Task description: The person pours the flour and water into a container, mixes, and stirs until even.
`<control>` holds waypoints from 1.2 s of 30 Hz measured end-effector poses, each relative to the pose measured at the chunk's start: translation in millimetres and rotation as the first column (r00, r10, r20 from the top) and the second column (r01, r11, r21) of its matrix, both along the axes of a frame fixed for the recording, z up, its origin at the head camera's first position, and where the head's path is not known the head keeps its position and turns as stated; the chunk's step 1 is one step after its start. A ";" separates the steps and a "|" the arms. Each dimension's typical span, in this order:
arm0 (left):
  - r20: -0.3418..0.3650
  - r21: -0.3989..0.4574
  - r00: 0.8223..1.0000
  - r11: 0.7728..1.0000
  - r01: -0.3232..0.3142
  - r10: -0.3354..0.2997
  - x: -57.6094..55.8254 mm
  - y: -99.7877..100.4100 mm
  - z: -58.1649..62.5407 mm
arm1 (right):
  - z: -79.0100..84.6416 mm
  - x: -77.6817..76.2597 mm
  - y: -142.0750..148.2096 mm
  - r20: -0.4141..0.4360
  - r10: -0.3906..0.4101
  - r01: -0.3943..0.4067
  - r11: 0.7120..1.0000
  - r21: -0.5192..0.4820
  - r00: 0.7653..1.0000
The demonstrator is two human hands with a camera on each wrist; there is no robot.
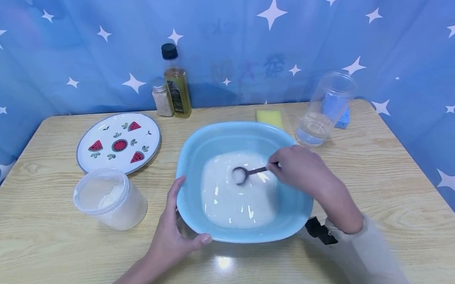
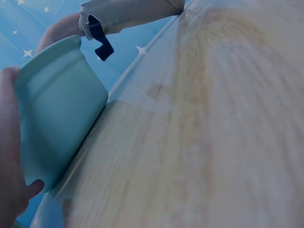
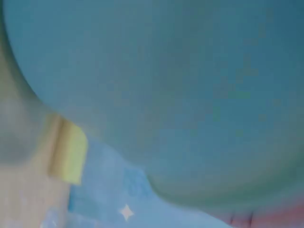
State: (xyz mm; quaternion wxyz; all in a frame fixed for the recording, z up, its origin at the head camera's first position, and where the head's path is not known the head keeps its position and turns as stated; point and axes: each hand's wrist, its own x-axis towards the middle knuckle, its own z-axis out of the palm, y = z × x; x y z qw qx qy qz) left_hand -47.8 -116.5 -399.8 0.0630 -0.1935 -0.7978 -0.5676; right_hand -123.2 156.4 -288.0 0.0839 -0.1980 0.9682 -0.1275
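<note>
A light blue basin (image 1: 189, 157) stands in the middle of the table, with a pool of milky white liquid (image 1: 233, 205) in it. My left hand (image 1: 172, 234) holds the basin at its near left side, forefinger at the left rim and thumb at the front rim. Over the basin's right side, my right hand (image 1: 300, 171) pinches the handle of a dark spoon (image 1: 257, 170). The round spoon bowl sits at the liquid, with white in it. In the right wrist view the basin's blue wall (image 3: 156, 95) fills most of the picture and hides the spoon.
Left of the basin are a tub of white powder (image 1: 125, 211) and a watermelon-patterned plate (image 1: 103, 160). Behind stand a shaker (image 1: 162, 101) and an oil bottle (image 1: 179, 94). A yellow sponge (image 1: 269, 118), a clear cup with water (image 1: 312, 129) and a blue sponge (image 1: 343, 118) are back right.
</note>
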 end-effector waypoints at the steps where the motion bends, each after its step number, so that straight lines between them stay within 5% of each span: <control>1: -0.002 0.000 1.000 1.000 -0.001 0.001 0.1 -0.1 0.0 | -4.0 -0.1 -4.8 -0.023 0.026 -0.027 1.000 -0.013 0.999; 5: -0.002 0.002 1.000 1.000 0.000 0.000 0.4 0.0 -0.6 | -10.4 4.5 -20.2 0.003 0.163 -0.162 0.983 -0.091 0.987; 10: 0.033 0.003 0.999 1.000 -0.002 0.002 2.3 0.4 1.4 | 2.3 13.9 -13.5 0.184 0.293 -0.266 0.951 -0.158 0.938; 15: 0.048 -0.003 0.999 1.000 -0.002 0.002 2.8 0.0 2.2 | 21.5 19.6 6.5 0.229 0.195 -0.183 0.981 -0.072 0.954; 22: 0.049 -0.007 0.999 1.000 -0.003 0.003 2.1 0.4 3.0 | 29.7 14.8 21.5 0.146 -0.005 -0.001 0.999 0.043 0.989; 30: 0.029 -0.005 1.000 1.000 0.006 -0.006 0.2 1.2 2.0 | 15.5 1.2 20.4 -0.156 -0.037 0.034 0.999 -0.024 0.987; 36: 0.024 -0.003 1.000 1.000 0.004 -0.004 -0.2 -0.3 -0.2 | 0.8 -5.9 6.5 -0.200 0.020 -0.037 0.996 -0.082 0.980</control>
